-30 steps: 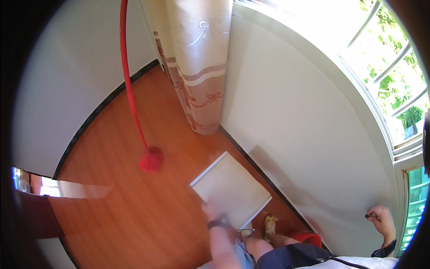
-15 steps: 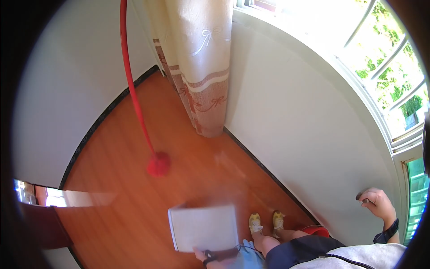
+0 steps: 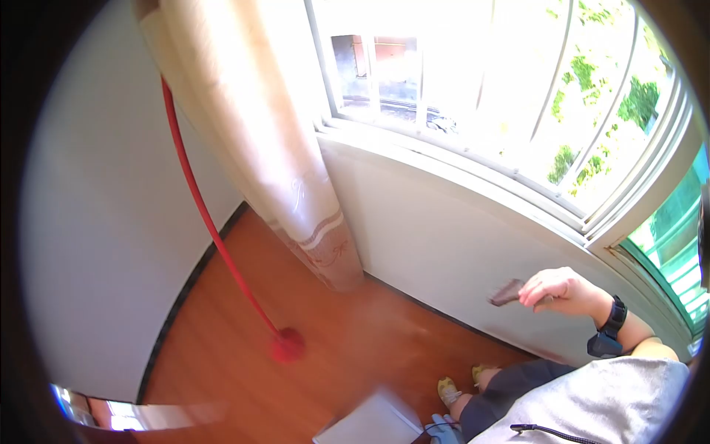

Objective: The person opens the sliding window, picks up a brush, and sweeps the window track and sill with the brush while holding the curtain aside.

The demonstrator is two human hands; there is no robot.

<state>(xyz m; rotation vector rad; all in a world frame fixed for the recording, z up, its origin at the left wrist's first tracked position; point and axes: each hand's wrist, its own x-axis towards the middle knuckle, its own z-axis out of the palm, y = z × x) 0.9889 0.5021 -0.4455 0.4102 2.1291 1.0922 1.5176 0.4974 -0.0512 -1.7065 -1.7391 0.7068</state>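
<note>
We seem to be at a holding step, our right grip [image 3: 560,291] pinching a dark object [image 3: 505,293] at its fingertips, which calls for steadiness, the white panel [image 3: 373,423] below and leftward, our left grip out of view.

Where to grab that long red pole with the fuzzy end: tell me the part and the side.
Grip the red pole around mid-shaft, from the open-floor side. That stretch is slim and bare, while the fuzzy head is at the low end and the curtain borders the upper end in view. The right hand holds a blurred dark object, so probably free it first.
</note>
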